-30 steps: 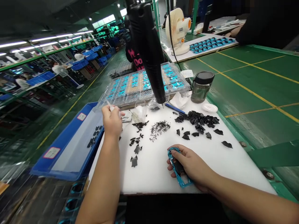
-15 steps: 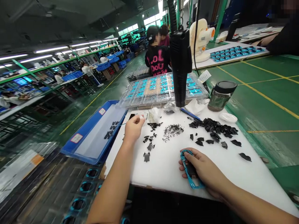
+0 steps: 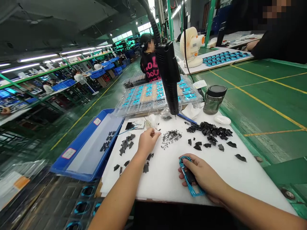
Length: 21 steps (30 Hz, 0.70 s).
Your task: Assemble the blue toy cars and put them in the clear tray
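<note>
My right hand is closed round a glossy blue plastic frame with a black part inside it, held low over the front of the white table mat. My left hand is pinched at the fingertips over the mat's middle; whatever is between the fingers is too small to make out. Just right of those fingertips lies a scatter of tiny black screws. Black plastic pieces lie left of my left hand, and a bigger heap of curved black pieces is at the right.
A black electric screwdriver hangs tip-down above the screws. Behind stand a clear compartment tray with blue parts and a lidded jar. A blue bin flanks the mat on the left. A fan and other people are farther off.
My left hand has moved right and closer, from the mat's back left to beside the screws. My right hand still holds the blue frame. The view has shifted, and the screwdriver now hangs tilted.
</note>
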Motion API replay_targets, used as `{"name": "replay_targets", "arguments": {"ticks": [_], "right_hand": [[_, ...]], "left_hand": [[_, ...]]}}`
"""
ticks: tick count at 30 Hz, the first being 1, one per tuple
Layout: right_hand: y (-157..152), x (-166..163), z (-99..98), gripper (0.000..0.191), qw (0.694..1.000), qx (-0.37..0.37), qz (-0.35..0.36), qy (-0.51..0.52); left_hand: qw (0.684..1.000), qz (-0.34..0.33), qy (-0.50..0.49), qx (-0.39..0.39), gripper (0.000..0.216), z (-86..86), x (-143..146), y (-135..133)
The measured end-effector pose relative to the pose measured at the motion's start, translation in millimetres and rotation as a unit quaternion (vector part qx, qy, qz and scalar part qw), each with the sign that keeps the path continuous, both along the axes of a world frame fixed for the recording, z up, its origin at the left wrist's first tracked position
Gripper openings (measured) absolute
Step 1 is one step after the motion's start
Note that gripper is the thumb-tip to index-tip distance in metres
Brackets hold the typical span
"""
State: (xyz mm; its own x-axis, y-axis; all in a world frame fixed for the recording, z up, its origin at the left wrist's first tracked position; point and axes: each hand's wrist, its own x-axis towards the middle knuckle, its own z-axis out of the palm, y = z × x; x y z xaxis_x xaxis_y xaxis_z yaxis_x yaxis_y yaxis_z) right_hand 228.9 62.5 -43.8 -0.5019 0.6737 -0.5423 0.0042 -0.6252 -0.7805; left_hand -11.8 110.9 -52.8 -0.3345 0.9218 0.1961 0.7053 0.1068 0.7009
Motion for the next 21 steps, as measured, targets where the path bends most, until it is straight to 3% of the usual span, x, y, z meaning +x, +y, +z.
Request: {"name": "replay_targets", "arguments": {"ticks": [4, 11, 13, 16, 18, 21], "right_hand": [[0.5, -0.1, -2.6, 0.021, 1.000, -0.004, -0.008, 0.016], [-0.4, 0.3, -4.2, 0.021, 1.000, -0.008, -0.009, 0.021], [1.1, 0.5, -3.9, 0.022, 1.000, -0.010, -0.017, 0.016], [4.6, 0.2, -3.0, 0.021, 0.999, -0.024, -0.019, 0.018], [5.7, 0.0, -1.4, 0.020, 0.999, -0.033, -0.021, 0.023], [6.0, 0.0, 0.3, 0.018, 0.998, -0.026, -0.025, 0.042]], "left_hand": [[0.999, -0.028, 0.011, -0.014, 0.021, -11.5, -1.2, 1.3], [1.000, -0.013, 0.018, 0.010, 0.049, -10.2, -4.8, -6.1], [0.998, 0.001, 0.038, 0.055, 0.054, -4.6, -4.7, -12.0], [0.969, 0.002, 0.104, 0.223, 0.040, 9.1, 1.3, -24.4], [0.937, -0.050, 0.138, 0.318, 0.025, 20.9, 11.6, -32.9], [0.919, -0.192, 0.143, 0.312, 0.014, 38.9, 32.9, -39.1]]}}
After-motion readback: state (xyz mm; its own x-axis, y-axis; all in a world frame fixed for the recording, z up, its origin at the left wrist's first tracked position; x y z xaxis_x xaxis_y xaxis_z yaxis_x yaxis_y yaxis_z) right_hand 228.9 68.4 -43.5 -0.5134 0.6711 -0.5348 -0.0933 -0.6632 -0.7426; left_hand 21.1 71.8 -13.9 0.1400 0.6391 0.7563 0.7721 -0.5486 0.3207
